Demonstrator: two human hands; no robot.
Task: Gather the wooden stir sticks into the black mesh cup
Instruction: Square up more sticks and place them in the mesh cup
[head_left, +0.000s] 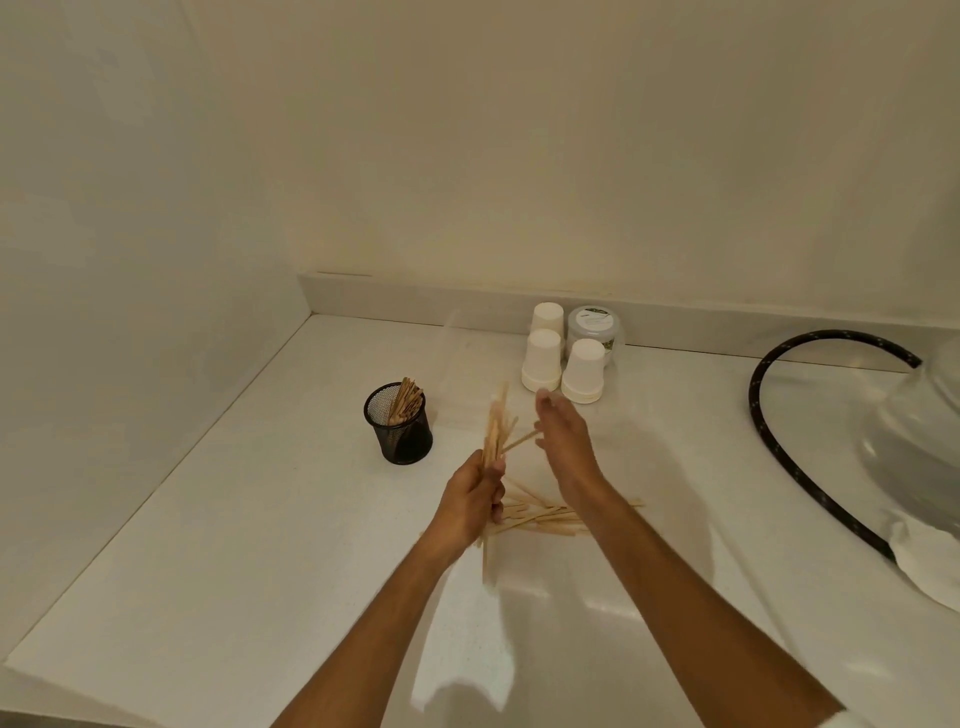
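Left hand (475, 496) grips a fanned bunch of stir sticks (496, 426) | right hand (563, 441) spread, tidying them | loose pile (545, 517) on bench (260, 545) | I'd say mid-gather; next drop bunch into mesh cup (400, 428), partly filled

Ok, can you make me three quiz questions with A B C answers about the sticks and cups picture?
1. Where is the black mesh cup?
A. left of the hands
B. right of the hands
C. on the paper cups

2. How many white paper cups stand upside down?
A. one
B. three
C. six

3. What is the left hand doing?
A. lying flat
B. gripping a bundle of sticks
C. holding the hose

Answers: 1 A, it stands left of both hands. 2 B, three cluster by the wall. 3 B, its fingers curl round the sticks.
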